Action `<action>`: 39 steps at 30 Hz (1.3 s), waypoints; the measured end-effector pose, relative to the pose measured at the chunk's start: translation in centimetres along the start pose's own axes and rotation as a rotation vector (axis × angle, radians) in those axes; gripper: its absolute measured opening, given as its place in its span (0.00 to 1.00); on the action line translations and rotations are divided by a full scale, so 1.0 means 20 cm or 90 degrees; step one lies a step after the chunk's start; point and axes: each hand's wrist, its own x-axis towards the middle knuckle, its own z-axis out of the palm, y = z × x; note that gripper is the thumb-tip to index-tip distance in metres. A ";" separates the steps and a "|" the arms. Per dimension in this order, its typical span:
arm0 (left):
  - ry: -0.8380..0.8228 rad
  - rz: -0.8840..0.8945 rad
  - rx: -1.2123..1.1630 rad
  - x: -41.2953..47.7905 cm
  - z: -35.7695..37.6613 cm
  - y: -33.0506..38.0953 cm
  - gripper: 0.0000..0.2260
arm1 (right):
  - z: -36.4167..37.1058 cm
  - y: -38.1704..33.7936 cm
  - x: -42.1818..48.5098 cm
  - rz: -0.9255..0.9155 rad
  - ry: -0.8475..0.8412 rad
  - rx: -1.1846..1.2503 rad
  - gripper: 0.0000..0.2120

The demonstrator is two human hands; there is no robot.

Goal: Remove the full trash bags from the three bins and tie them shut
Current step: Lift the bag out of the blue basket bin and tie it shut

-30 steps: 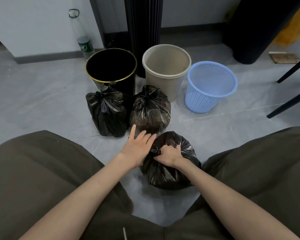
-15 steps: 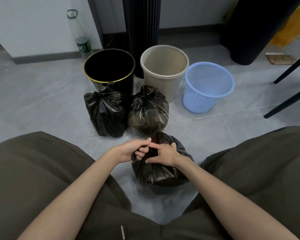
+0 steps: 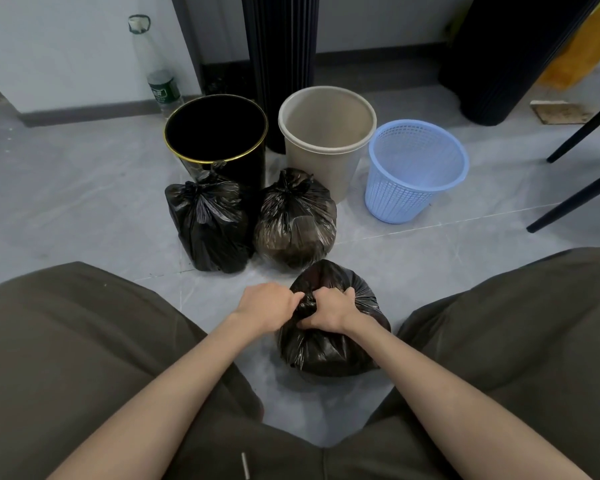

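Note:
Three bins stand in a row on the floor: a black bin with a gold rim (image 3: pixel 219 161), a beige bin (image 3: pixel 326 157) and a blue mesh basket (image 3: pixel 409 195). No bags are in them. Two knotted black bags sit in front: the left bag (image 3: pixel 208 223) and the middle bag (image 3: pixel 297 223). Between my knees lies the nearest black bag (image 3: pixel 329 348). My left hand (image 3: pixel 267 306) and my right hand (image 3: pixel 329 311) both grip its bunched neck at the top, fists close together.
A clear plastic bottle (image 3: pixel 160 81) stands by the wall behind the black bin. A dark ribbed column (image 3: pixel 278 46) rises behind the bins, another dark cylinder (image 3: pixel 499 57) at the back right. Black chair legs (image 3: pixel 575 195) slant in from the right. My knees flank the bag.
My left hand was flat beside the bag a second ago; it has since closed on the bag's neck next to my right hand. The bag has shifted slightly toward me.

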 end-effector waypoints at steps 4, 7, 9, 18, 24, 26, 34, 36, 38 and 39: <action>-0.096 -0.075 -0.324 0.03 -0.02 -0.03 0.22 | 0.01 0.01 0.00 0.001 0.010 0.019 0.22; -0.188 -0.173 -0.600 0.03 -0.05 -0.04 0.15 | 0.01 0.00 0.00 -0.001 0.021 0.060 0.22; -0.241 -0.226 -0.734 0.03 -0.07 -0.04 0.11 | 0.01 0.00 -0.01 -0.006 0.037 0.084 0.20; -0.123 -0.259 -0.789 0.04 -0.04 -0.05 0.04 | -0.01 0.02 0.00 0.014 0.110 0.179 0.26; -0.054 -0.080 -0.231 -0.01 -0.07 -0.03 0.19 | 0.01 0.03 -0.01 0.019 0.069 0.074 0.29; -0.111 -0.098 -0.332 0.00 -0.09 -0.02 0.20 | 0.02 0.04 -0.01 0.014 0.061 0.034 0.30; -0.122 -0.131 -0.896 0.02 -0.06 -0.04 0.12 | 0.02 0.05 -0.02 0.012 0.058 0.064 0.31; -0.079 -0.125 -0.875 0.03 -0.03 -0.04 0.13 | 0.03 0.04 -0.01 0.010 0.053 0.068 0.31; -0.034 -0.135 -0.827 0.04 0.00 -0.03 0.13 | 0.03 0.04 -0.01 0.009 0.044 0.050 0.30; -0.018 -0.129 -0.780 0.04 0.00 -0.04 0.13 | 0.03 0.04 -0.01 0.006 0.043 0.042 0.30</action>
